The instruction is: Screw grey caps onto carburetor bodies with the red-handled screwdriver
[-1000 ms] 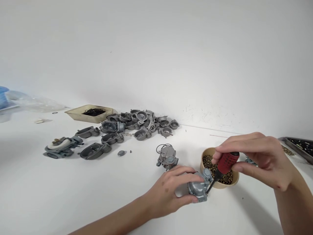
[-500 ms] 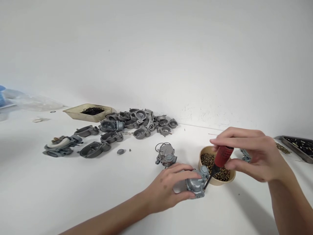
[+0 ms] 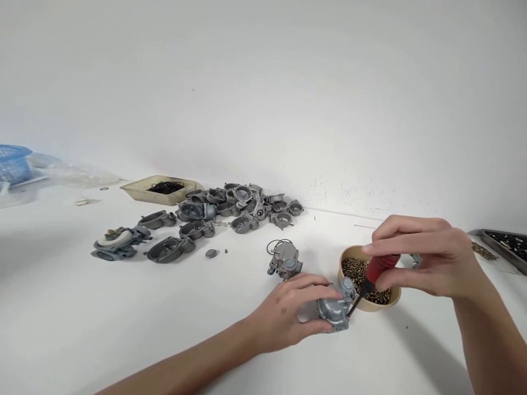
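My left hand (image 3: 294,310) is closed around a grey metal carburetor (image 3: 333,311), steadying it on the white table. In my right hand (image 3: 418,255) is a screwdriver (image 3: 381,269) with a red handle, gripped between thumb and fingers. Its dark shaft slants down to the left, and the tip meets the right edge of the carburetor, at what looks like a small brass-coloured screw. Right behind the tool stands a tan tub (image 3: 391,302) full of brass-coloured screws. A second carburetor (image 3: 285,259) with a thin black ring beside it lies just beyond my left hand.
A pile of grey float bowls (image 3: 242,208) lies along the wall, beside a cream tray (image 3: 135,192) of black rings. Farther left are a carburetor with a white part (image 3: 119,243) and a blue basket (image 3: 15,164). A dark tray (image 3: 500,249) sits at the far right.
The view has shifted slightly, so the table's things appear farther right. The screwdriver leans over more to the right, its tip still at the carburetor's edge. Both hands keep their holds.
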A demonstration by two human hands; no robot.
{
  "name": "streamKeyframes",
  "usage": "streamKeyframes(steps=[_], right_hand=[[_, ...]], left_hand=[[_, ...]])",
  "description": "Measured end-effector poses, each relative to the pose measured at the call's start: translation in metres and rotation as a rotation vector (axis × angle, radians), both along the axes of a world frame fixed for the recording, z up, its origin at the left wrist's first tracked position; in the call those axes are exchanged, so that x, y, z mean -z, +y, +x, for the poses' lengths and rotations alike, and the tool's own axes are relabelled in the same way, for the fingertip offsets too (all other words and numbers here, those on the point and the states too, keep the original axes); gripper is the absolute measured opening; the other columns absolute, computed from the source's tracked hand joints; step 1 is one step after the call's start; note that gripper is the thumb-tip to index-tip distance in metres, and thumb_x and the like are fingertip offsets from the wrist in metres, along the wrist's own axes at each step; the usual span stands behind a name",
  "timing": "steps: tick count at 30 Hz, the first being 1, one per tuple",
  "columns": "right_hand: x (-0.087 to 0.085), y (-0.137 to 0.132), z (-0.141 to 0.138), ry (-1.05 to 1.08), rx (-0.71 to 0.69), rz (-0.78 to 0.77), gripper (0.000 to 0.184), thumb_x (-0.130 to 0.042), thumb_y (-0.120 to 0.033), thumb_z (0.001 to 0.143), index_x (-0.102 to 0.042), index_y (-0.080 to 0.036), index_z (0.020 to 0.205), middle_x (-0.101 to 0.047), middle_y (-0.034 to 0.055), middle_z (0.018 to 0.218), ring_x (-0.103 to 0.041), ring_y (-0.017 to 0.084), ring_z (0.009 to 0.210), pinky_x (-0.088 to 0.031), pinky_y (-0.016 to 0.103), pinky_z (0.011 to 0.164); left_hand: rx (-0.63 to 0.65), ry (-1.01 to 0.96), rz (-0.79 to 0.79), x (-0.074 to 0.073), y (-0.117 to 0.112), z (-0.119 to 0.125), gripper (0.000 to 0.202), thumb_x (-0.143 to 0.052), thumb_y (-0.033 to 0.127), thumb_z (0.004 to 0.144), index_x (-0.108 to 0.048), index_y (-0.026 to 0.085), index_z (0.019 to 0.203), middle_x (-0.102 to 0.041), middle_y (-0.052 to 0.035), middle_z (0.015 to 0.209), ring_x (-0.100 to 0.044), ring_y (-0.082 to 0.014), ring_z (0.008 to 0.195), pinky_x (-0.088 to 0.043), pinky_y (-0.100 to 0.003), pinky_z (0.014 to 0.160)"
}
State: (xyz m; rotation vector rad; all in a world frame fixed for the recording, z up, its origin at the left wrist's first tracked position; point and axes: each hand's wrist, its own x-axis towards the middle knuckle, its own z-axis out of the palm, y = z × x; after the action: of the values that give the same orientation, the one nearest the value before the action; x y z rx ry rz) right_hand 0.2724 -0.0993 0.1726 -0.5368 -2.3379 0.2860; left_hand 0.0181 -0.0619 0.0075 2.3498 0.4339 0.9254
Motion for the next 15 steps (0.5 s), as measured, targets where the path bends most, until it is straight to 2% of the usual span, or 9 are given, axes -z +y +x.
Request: streamKeyframes(steps=[2, 5, 7, 9, 10, 11, 13, 15], right_hand=[[-0.0003, -0.0017, -0.0018, -0.017, 0.076, 0.037, 0.037, -0.077, -0.022, 0.094, -0.073, -0.023, 0.131, -0.075, 0.0083, 0.1, -0.074, 0.018, 0.09, -0.063, 0.028, 0.072], [-0.0001, -0.0043, -0.0024, -0.016, 0.042, -0.08, 0.038, -0.058, -0.019, 0.104, -0.068, -0.022, 0.14, -0.076, 0.0129, 0.114, -0.073, 0.024, 0.112, -0.065, 0.035, 0.084], [0.0007, -0.0035, -0.0011, 0.0, -0.015, -0.103, 0.039, -0.06, -0.014, 0.103, -0.068, -0.025, 0.14, -0.078, 0.0096, 0.107, -0.076, 0.02, 0.099, -0.065, 0.03, 0.077], [0.0018, -0.0013, 0.0008, 0.013, -0.004, -0.02, 0.04, -0.074, -0.015, 0.095, -0.072, -0.026, 0.134, -0.077, 0.0052, 0.094, -0.074, 0.014, 0.079, -0.063, 0.024, 0.067], [0.0023, -0.0005, 0.0016, 0.013, 0.027, 0.022, 0.04, -0.078, -0.016, 0.092, -0.074, -0.025, 0.131, -0.075, 0.0048, 0.092, -0.073, 0.013, 0.076, -0.062, 0.024, 0.066], [0.0029, 0.0, 0.0023, 0.009, 0.058, 0.031, 0.038, -0.079, -0.018, 0.092, -0.074, -0.024, 0.13, -0.075, 0.0065, 0.097, -0.073, 0.015, 0.079, -0.063, 0.025, 0.068], [0.0041, 0.0001, 0.0031, 0.014, 0.057, -0.053, 0.034, -0.07, -0.021, 0.098, -0.074, -0.023, 0.132, -0.074, 0.0118, 0.114, -0.075, 0.021, 0.096, -0.065, 0.033, 0.079], [0.0059, 0.0007, 0.0029, 0.056, -0.041, -0.182, 0.034, -0.06, -0.017, 0.103, -0.073, -0.025, 0.133, -0.073, 0.0128, 0.123, -0.075, 0.024, 0.105, -0.066, 0.037, 0.084]], left_hand=[[-0.009, 0.008, -0.003, 0.0003, -0.0002, 0.0001, 0.04, -0.074, 0.05, 0.098, -0.072, 0.027, 0.13, -0.073, -0.0097, 0.128, -0.071, -0.0255, 0.112, -0.058, -0.037, 0.099], [-0.006, 0.001, 0.003, 0.0016, 0.0002, 0.0001, 0.04, -0.075, 0.05, 0.097, -0.072, 0.027, 0.13, -0.073, -0.0094, 0.128, -0.071, -0.0258, 0.113, -0.058, -0.037, 0.1], [0.004, -0.007, 0.004, 0.002, 0.0008, 0.0001, 0.041, -0.075, 0.05, 0.097, -0.071, 0.027, 0.13, -0.073, -0.0094, 0.127, -0.071, -0.0258, 0.114, -0.057, -0.037, 0.102], [0.006, -0.007, -0.009, 0.0016, 0.0012, 0.0002, 0.041, -0.076, 0.049, 0.096, -0.071, 0.027, 0.13, -0.073, -0.0092, 0.127, -0.071, -0.0257, 0.114, -0.057, -0.038, 0.102], [0.006, -0.003, -0.016, 0.0012, 0.0014, 0.0002, 0.04, -0.076, 0.048, 0.096, -0.071, 0.027, 0.13, -0.073, -0.009, 0.128, -0.071, -0.0257, 0.114, -0.057, -0.038, 0.101], [0.007, -0.003, -0.021, 0.0009, 0.0015, 0.0003, 0.04, -0.076, 0.048, 0.096, -0.071, 0.027, 0.13, -0.073, -0.009, 0.128, -0.07, -0.0258, 0.114, -0.057, -0.038, 0.101], [0.015, -0.006, -0.021, 0.0007, 0.0015, 0.0005, 0.04, -0.076, 0.047, 0.096, -0.071, 0.026, 0.131, -0.074, -0.0091, 0.128, -0.07, -0.0261, 0.116, -0.056, -0.038, 0.103], [0.025, -0.012, -0.017, 0.001, 0.0013, 0.0006, 0.041, -0.076, 0.048, 0.096, -0.071, 0.026, 0.131, -0.074, -0.0093, 0.128, -0.07, -0.026, 0.116, -0.056, -0.039, 0.104]])
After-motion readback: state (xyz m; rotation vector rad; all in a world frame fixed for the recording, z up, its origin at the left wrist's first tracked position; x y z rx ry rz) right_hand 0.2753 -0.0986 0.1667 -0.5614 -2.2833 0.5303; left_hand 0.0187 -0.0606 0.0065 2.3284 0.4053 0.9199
